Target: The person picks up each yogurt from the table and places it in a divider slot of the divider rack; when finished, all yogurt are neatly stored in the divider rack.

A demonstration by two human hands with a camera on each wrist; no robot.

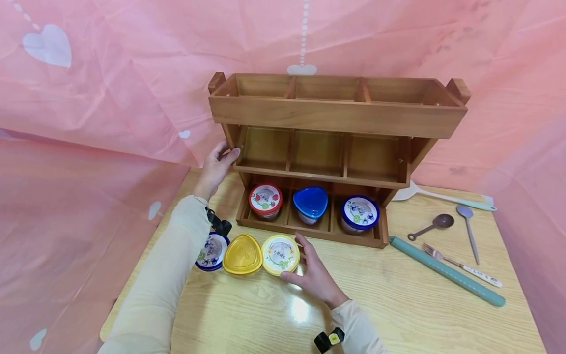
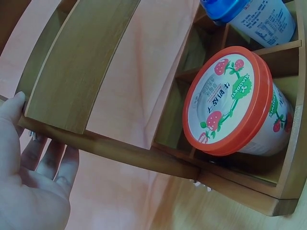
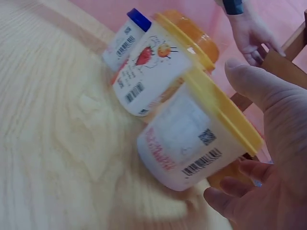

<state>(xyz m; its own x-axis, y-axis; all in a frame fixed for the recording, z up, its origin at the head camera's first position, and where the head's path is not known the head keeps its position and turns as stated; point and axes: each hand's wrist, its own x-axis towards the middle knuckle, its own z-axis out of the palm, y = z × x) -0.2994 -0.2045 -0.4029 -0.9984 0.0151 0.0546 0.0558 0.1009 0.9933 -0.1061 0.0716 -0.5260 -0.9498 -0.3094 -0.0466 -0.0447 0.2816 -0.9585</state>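
A three-tier wooden shelf [image 1: 336, 115] stands at the back of the table. My left hand [image 1: 216, 167] grips its left side at the middle tier, thumb in front and fingers behind. Around a round tub with a yellow lid [image 1: 280, 254], my right hand [image 1: 316, 275] is spread, thumb and fingers on either side; in the right wrist view a gap shows between thumb and tub [image 3: 187, 143]. Left of it stand a tub with a yellow triangular lid [image 1: 242, 254] and a blue-lidded tub [image 1: 212, 251], partly hidden by the left wrist camera.
The bottom tier holds a red-lidded tub [image 1: 265, 199], a blue triangular-lidded tub [image 1: 310, 201] and a dark-blue-lidded tub [image 1: 360, 212]. To the right lie a teal rod [image 1: 446, 271], a fork [image 1: 462, 265], a measuring spoon [image 1: 442, 221], a grey spoon [image 1: 469, 231] and a spatula [image 1: 451, 197].
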